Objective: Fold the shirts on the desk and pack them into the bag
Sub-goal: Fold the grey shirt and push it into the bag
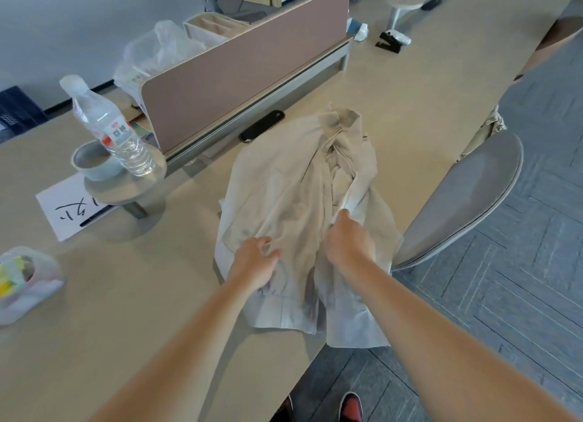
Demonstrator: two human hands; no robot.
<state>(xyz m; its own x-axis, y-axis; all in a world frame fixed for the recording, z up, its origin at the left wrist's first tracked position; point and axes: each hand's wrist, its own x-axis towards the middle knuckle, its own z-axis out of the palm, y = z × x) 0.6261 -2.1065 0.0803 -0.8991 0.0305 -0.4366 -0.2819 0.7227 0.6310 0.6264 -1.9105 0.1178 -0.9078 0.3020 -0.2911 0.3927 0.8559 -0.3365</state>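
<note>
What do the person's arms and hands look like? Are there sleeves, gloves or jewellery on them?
The left forearm and right forearm are bare up to the picture's edge, no sleeves in view. The left hand and right hand wear no gloves; no watch or bracelet shows at either wrist.

The bottle [110,128] on the bench [126,295] has a red and pale label [120,134]; its small characters are too blurred to read. The paper [52,200] nearby bears big black handwritten strokes, and I can't make out any word.
</note>
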